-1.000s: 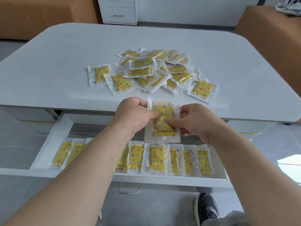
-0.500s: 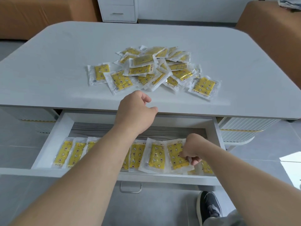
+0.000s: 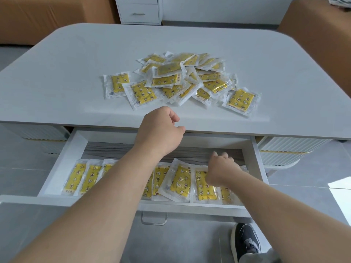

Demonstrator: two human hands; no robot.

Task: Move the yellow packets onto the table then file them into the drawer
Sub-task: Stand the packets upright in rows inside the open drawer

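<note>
Several yellow packets in clear wrappers lie in a loose pile (image 3: 182,80) on the grey table (image 3: 66,69). Below its front edge the white drawer (image 3: 62,158) stands pulled out, holding a row of yellow packets (image 3: 76,179) side by side. My right hand (image 3: 222,168) is inside the drawer at the right end of the row, fingers spread and relaxed over a packet (image 3: 206,189) lying there. Beside it, another packet (image 3: 180,182) leans at a tilt. My left hand (image 3: 159,130) hovers at the table's front edge, fingers loosely curled and holding nothing.
The drawer's metal handle (image 3: 153,219) sticks out toward me, and a dark shoe (image 3: 245,242) is on the floor below. Brown sofas (image 3: 47,16) (image 3: 319,35) flank a white cabinet (image 3: 140,10) behind the table.
Both hands held one packet above the drawer. My right hand carried it down into the row and let go of it. My left hand let go and moved up to the table edge.
</note>
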